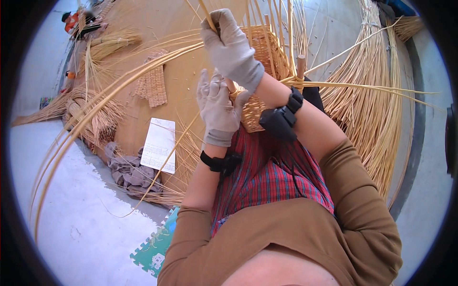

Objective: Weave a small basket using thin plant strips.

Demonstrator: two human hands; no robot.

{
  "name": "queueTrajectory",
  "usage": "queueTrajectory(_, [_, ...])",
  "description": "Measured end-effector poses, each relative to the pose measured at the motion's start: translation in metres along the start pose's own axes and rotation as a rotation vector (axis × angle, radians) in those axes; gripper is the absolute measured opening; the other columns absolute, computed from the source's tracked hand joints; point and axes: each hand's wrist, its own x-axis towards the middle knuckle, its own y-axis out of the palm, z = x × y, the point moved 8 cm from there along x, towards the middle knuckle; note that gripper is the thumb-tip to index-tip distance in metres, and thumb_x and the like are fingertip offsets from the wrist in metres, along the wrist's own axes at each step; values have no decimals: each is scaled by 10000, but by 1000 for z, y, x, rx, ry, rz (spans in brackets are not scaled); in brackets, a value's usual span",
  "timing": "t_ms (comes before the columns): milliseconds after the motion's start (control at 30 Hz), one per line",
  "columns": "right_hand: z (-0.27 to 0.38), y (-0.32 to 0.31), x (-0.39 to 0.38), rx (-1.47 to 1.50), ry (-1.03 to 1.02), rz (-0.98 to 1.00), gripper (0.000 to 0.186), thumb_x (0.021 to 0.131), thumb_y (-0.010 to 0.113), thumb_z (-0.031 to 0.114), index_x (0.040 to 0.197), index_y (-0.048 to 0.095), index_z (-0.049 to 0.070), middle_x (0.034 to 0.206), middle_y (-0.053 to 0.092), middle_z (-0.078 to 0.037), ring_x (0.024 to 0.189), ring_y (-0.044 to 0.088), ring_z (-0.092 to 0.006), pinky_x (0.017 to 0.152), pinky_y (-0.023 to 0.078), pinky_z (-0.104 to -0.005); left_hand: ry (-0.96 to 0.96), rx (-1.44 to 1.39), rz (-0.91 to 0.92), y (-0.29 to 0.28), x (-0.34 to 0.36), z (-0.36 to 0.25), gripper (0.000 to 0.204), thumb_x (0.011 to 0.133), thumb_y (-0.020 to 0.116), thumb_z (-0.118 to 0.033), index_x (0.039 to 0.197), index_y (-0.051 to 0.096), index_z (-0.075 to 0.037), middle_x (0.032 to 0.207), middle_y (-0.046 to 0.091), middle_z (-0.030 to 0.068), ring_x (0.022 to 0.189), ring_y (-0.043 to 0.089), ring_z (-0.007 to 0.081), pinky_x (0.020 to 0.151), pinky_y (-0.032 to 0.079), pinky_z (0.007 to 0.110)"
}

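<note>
A woven wicker basket (253, 114) of pale rods stands in front of my lap, with several upright rods rising from its far side. My right hand (232, 47), in a grey-white glove, reaches up and across to the left. Its fingers are closed around a willow rod (207, 15). Below it, my left hand (220, 107), gloved too, is at the basket's near left corner. A short wooden stick (231, 86) shows between its thumb and fingers; some fingertips point upward. Long bent rods (109, 88) arc out to the left from behind my hands.
Bundles of long rods (367, 95) lie at the right; more bundles (98, 114) are at the left. A flat woven piece (152, 83), a white printed sheet (159, 145) and a grey cloth (133, 174) lie on the board. Another person (74, 21) sits far left.
</note>
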Motion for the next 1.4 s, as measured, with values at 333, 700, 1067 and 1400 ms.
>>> queueTrajectory(333, [39,-37,-43,91,137,149,330,1124,510,294,1062,668,12,853,612,-12,763,571,-108,685,493,-277,11,-157,41,11,2,10,601,909,760,-534,1347,708,-126,1516,603,100,1505,411,407,1240,255,520])
queueTrajectory(700, [31,-118,-125,397,74,-35,465,1129,393,497,943,498,84,692,404,19,614,393,-119,738,504,-380,-457,-903,123,-17,15,-7,422,1091,558,-331,1337,616,8,1022,726,192,952,726,257,877,576,411])
queueTrajectory(1067, [37,-203,-139,157,384,-280,97,1037,657,51,1105,590,65,1007,730,-110,975,739,-200,830,643,-336,-741,-942,548,49,3,-29,234,1094,589,-279,1060,618,-49,787,729,101,609,730,188,533,576,339])
queueTrajectory(1400, [103,-56,20,-733,-275,128,476,921,727,97,1386,628,127,1161,753,-137,1207,667,-275,955,570,-390,-870,-775,388,36,7,-37,299,1057,648,-353,1001,646,-60,716,696,88,545,703,162,509,557,332])
